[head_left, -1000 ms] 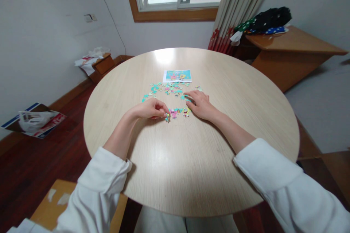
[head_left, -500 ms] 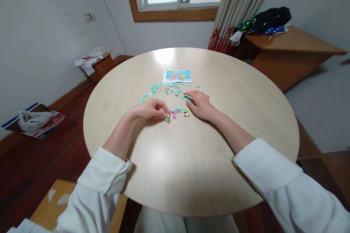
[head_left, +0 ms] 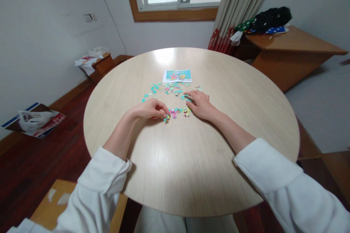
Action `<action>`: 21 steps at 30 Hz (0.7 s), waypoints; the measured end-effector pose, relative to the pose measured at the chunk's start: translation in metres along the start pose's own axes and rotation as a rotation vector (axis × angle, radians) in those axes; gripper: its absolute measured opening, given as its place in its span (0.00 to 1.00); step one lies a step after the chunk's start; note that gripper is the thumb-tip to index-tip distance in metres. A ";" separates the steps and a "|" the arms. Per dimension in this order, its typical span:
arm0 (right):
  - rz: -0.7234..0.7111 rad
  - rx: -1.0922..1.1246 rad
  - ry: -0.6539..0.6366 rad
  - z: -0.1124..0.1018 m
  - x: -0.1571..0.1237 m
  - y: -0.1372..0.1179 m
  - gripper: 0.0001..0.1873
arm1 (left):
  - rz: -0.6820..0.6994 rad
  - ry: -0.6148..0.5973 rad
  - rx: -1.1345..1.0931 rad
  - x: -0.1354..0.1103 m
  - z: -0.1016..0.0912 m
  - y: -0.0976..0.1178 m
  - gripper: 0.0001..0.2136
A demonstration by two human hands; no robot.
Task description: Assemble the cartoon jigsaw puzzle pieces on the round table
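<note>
On the round wooden table (head_left: 191, 174) lies a scatter of small teal jigsaw pieces (head_left: 164, 89). A short joined strip of pieces (head_left: 179, 111), pink and yellow, lies between my hands. My left hand (head_left: 150, 110) is curled, its fingertips pinching one small piece (head_left: 166, 118) at the strip's left end. My right hand (head_left: 200, 103) rests flat on the table at the strip's right end, fingers stretched toward the loose pieces. A printed reference picture (head_left: 177, 75) lies beyond the scatter.
A wooden bench (head_left: 292, 49) with dark clothes stands at the right by the curtain (head_left: 240, 3). A small box with papers (head_left: 95, 62) and a plastic bag on cardboard (head_left: 32, 120) lie on the floor at left. A wooden stool corner (head_left: 51, 207) shows at bottom left.
My left fingertips have shifted the small piece slightly left and toward me. My right hand has not moved.
</note>
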State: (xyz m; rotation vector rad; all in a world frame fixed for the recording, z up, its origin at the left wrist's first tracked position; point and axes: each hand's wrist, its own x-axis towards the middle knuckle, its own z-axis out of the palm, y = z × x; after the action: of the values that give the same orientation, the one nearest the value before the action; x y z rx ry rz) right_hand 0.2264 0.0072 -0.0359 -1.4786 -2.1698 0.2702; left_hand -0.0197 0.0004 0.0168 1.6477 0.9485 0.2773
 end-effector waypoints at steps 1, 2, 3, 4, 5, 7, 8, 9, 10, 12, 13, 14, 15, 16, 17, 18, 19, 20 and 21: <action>0.004 -0.001 -0.003 0.000 0.000 -0.001 0.22 | -0.002 0.001 0.003 0.000 0.000 0.000 0.06; 0.007 -0.003 -0.005 -0.001 0.000 -0.001 0.22 | -0.002 0.002 0.004 0.000 0.000 0.001 0.06; 0.008 -0.004 -0.004 -0.001 0.000 -0.001 0.22 | 0.000 0.002 0.003 0.000 -0.001 0.000 0.07; 0.006 -0.005 -0.001 -0.001 -0.001 -0.001 0.22 | 0.003 0.001 0.002 0.000 -0.001 0.000 0.07; 0.002 -0.003 0.001 -0.001 -0.001 -0.001 0.22 | 0.007 -0.002 0.002 0.000 -0.001 -0.001 0.08; -0.006 -0.001 0.005 0.000 -0.001 0.000 0.21 | 0.013 -0.005 0.009 0.000 -0.002 -0.002 0.09; -0.006 0.000 0.006 0.000 -0.001 0.000 0.21 | 0.014 -0.005 0.014 0.001 -0.002 -0.003 0.09; -0.004 0.000 0.006 0.000 -0.001 0.000 0.22 | 0.014 -0.003 0.018 0.001 -0.002 -0.004 0.10; -0.001 -0.001 0.005 0.000 -0.001 0.000 0.22 | 0.014 -0.002 0.022 0.002 -0.002 -0.004 0.10; 0.005 -0.004 0.000 -0.001 -0.001 -0.001 0.22 | 0.013 0.004 0.024 0.002 -0.002 -0.005 0.09; 0.008 -0.005 -0.002 -0.001 -0.001 -0.002 0.22 | 0.013 0.008 0.023 0.002 -0.002 -0.005 0.08; 0.010 -0.006 -0.004 -0.001 -0.001 -0.002 0.22 | 0.015 0.013 0.021 0.002 -0.001 -0.005 0.07; 0.011 -0.006 -0.005 -0.001 -0.001 -0.003 0.22 | 0.017 0.016 0.017 0.002 -0.001 -0.004 0.07; 0.013 -0.006 -0.006 -0.002 -0.001 -0.003 0.22 | 0.020 0.016 0.013 0.002 -0.001 -0.004 0.06; 0.016 -0.007 -0.008 -0.002 -0.001 -0.003 0.22 | 0.022 0.011 0.007 0.002 -0.001 -0.004 0.05; 0.018 -0.008 -0.011 -0.002 -0.001 -0.003 0.22 | 0.022 0.004 0.003 0.002 -0.001 -0.004 0.05; 0.018 -0.009 -0.013 -0.002 -0.001 -0.003 0.22 | 0.021 -0.003 -0.001 0.002 -0.001 -0.004 0.05; 0.016 -0.009 -0.013 -0.001 -0.001 -0.003 0.22 | 0.019 -0.007 -0.004 0.002 -0.001 -0.004 0.04; 0.012 -0.011 -0.011 -0.001 -0.001 -0.002 0.22 | 0.015 -0.006 -0.006 0.002 -0.001 -0.005 0.04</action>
State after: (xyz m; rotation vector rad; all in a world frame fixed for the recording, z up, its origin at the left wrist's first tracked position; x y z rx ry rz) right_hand 0.2253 0.0056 -0.0343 -1.4993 -2.1751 0.2718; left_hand -0.0206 0.0028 0.0121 1.6497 0.9299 0.2851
